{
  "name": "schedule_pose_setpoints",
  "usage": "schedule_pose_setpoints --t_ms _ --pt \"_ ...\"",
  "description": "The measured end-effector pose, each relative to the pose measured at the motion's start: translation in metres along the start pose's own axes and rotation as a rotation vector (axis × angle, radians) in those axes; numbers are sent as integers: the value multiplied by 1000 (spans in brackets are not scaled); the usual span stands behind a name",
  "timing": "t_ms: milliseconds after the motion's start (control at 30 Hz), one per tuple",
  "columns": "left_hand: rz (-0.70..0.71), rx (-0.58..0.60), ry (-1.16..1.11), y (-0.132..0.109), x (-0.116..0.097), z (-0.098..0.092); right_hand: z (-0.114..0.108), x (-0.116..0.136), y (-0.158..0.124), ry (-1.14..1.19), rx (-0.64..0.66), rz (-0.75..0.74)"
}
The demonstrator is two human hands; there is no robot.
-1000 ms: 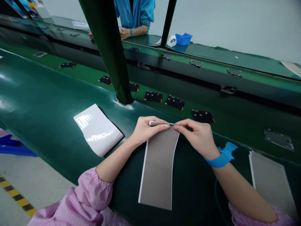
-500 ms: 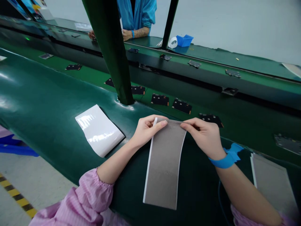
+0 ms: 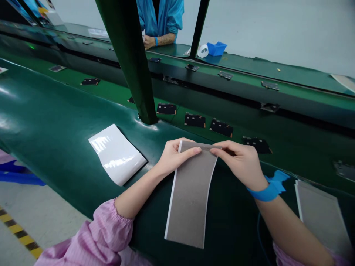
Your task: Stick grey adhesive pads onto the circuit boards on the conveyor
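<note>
A long grey sheet with white edges (image 3: 188, 199) hangs between my hands, its lower end toward me. My left hand (image 3: 177, 155) grips its upper left part, thumb flat on the front and fingers behind. At the top right corner, my right hand (image 3: 238, 159) pinches the edge between thumb and fingers; a blue band (image 3: 267, 190) circles that wrist. Left of my hands lies a glossy white sheet (image 3: 118, 155), slightly curled, on the green work surface (image 3: 63, 122). More grey sheets (image 3: 321, 210) rest at the right, partly behind my right forearm.
Several dark circuit boards (image 3: 195, 120) lie on the green conveyor belt (image 3: 111, 92) beyond my hands. A dark green post (image 3: 133, 62) rises from the table edge. Across the line stands a co-worker in blue (image 3: 161, 18), near a blue bin (image 3: 217, 48) and a white roll (image 3: 203, 51).
The boards on the near belt have shifted right, and those on the far belt slightly left. My left thumb has slid a little right along the sheet, whose lower end swung slightly left.
</note>
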State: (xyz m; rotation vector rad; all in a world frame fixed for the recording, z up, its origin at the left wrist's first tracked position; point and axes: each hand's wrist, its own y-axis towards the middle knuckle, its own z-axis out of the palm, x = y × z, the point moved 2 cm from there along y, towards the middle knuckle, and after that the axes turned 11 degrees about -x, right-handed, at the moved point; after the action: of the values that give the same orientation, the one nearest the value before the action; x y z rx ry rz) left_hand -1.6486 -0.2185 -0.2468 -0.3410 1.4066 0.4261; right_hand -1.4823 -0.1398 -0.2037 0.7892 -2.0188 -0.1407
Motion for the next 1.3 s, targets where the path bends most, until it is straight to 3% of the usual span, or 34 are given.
schedule_pose_setpoints --t_ms 133,433,567,667,767,867,967,1167,1300 --pt "34 -85 59 1 -1 -1 -7 -4 4 3 -1 42" --pt "76 -73 122 2 -1 1 -11 -1 9 -63 53 13" --pt "22 -80 112 4 8 2 -18 -11 13 -42 -30 53" --pt "-11 -76 100 8 17 3 -36 -44 30 12 -166 146" --pt "-24 -64 118 14 23 5 -58 -96 54 -110 -223 225" --pt "-43 -67 121 18 27 4 -72 -149 71 -294 -134 277" --pt "-44 -62 130 20 28 3 -80 -184 76 -333 -51 298" --pt "-29 -50 154 20 29 2 -91 -207 73 -333 34 299" --pt "-32 -49 153 20 28 2 -92 -214 67 -392 25 346"
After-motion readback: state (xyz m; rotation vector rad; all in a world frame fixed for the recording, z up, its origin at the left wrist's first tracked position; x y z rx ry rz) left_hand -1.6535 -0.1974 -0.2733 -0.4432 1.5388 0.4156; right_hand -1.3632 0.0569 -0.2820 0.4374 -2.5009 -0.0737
